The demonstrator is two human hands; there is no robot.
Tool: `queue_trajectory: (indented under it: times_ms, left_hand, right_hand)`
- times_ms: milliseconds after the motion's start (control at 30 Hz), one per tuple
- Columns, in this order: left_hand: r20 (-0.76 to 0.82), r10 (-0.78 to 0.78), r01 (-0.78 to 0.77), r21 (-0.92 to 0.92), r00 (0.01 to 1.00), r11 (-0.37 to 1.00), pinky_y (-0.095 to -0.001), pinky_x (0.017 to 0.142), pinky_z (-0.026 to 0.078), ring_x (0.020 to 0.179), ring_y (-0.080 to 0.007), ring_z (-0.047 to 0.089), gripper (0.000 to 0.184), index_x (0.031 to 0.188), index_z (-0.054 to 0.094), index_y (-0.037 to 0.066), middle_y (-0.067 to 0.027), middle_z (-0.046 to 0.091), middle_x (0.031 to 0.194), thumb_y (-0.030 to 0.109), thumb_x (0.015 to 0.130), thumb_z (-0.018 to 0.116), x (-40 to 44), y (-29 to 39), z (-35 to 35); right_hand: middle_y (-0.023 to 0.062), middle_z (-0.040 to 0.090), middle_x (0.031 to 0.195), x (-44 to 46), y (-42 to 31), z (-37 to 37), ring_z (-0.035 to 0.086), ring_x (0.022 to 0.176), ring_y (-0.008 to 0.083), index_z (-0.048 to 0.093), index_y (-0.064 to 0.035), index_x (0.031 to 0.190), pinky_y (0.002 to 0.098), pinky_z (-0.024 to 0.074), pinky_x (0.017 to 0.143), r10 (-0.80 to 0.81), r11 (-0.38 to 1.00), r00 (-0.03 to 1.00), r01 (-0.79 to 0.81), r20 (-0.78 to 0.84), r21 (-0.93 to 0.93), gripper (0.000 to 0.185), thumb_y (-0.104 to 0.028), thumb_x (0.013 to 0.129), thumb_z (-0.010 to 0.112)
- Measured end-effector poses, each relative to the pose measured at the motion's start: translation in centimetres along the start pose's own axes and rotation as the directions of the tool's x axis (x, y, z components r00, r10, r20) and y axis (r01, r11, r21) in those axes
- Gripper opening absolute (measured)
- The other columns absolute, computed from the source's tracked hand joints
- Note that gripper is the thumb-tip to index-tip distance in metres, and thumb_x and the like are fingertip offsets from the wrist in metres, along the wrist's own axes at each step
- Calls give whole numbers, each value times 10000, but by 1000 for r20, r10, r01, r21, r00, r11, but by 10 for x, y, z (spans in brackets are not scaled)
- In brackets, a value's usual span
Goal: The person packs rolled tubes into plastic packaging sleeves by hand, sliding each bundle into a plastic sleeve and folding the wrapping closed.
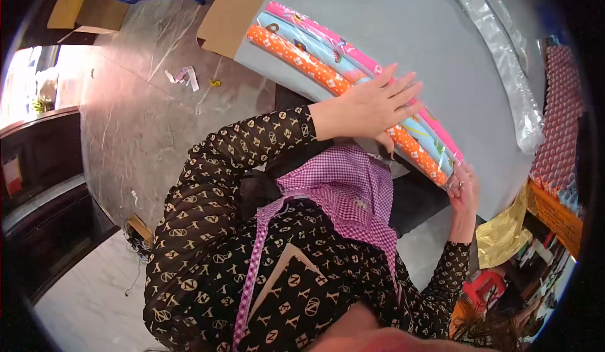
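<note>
Three patterned rolls, one pink (353,52), one light blue (287,32) and one orange (302,59), lie side by side in clear plastic on the grey tabletop (378,12). My left hand (372,105) rests palm down across their middle, its fingers spread and its thumb toward my body. At the rolls' right end, my right hand (464,191) has its fingers curled against the wrapped ends and is slightly blurred.
Long clear plastic sleeves (504,56) lie at the table's right side. Beyond them are stacked patterned rolls (561,119) and an orange crate (558,216). Brown cardboard (233,12) sits at the table's left end. A red stool (485,287) stands at the lower right.
</note>
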State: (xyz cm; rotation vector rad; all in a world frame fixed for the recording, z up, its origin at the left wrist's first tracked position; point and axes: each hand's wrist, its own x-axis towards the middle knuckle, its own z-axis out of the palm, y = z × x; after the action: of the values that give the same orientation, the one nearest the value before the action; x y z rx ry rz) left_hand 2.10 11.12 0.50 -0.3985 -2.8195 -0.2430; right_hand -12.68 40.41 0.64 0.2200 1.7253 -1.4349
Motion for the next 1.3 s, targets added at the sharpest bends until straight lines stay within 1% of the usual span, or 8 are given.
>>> queue_trajectory:
  times_ms: [167,667,733,867,900,1000,1200,1300]
  left_hand:
    - [69,-14,17,-42,998,999,-541,1075,249,1312,-334,354,908,1303,490,72,-152,432,1381,646,622,661,2,-2,-4]
    - [289,-74,105,-95,954,990,-583,1049,261,1295,-315,390,978,1320,474,134,-112,423,1404,651,513,669,14,-5,-2]
    - [274,-88,92,-5,958,996,-592,1042,257,1273,-315,414,928,1307,482,134,-112,424,1406,664,557,618,14,-4,0]
    - [134,-97,94,23,986,995,-523,1035,325,1235,-262,453,705,1209,574,125,-77,502,1307,629,716,578,2,-2,4]
    - [65,-105,104,26,992,994,-472,1031,350,1151,-220,510,596,1181,601,130,-55,538,1247,598,836,472,-2,-1,7]
    - [38,-77,74,59,996,996,-434,1014,373,1085,-192,527,558,1172,614,133,-38,551,1222,574,902,405,-5,-1,9]
    - [37,-34,30,87,999,996,-394,954,404,1051,-183,521,543,1171,623,137,-28,579,1178,571,908,429,-4,-1,7]
    - [58,-51,45,92,997,995,-393,956,397,1022,-198,516,579,1162,631,127,-41,578,1175,600,891,437,-5,0,8]
  right_hand:
    - [-48,394,485,5,22,-10,290,334,42,553,-33,913,212,233,325,-127,990,991,124,-46,-61,155,-187,933,561]
    - [-62,457,512,8,15,-26,366,375,34,609,-18,986,194,263,365,121,990,980,-130,160,48,236,-244,920,594]
    - [-64,500,584,6,6,-18,394,421,26,615,-8,999,187,272,396,215,977,972,-215,100,-5,276,-268,906,606]
    - [-55,528,693,1,4,-7,395,497,25,639,13,1007,181,268,457,95,992,995,-96,-23,-77,275,-228,877,615]
    - [-66,492,650,-2,-5,2,371,500,27,662,12,975,191,259,472,83,987,996,-84,-14,-135,247,-200,861,608]
    - [-69,455,600,-5,-7,5,362,499,29,676,7,953,197,251,471,102,961,988,-127,-113,-244,237,-192,854,593]
    - [-72,444,577,-5,2,-1,363,492,24,700,-21,915,202,238,460,-1,944,993,-39,-120,-328,239,-236,854,615]
    - [-54,514,620,-5,-2,1,442,519,21,676,4,946,189,314,472,48,987,997,-57,-63,-150,150,-102,851,633]
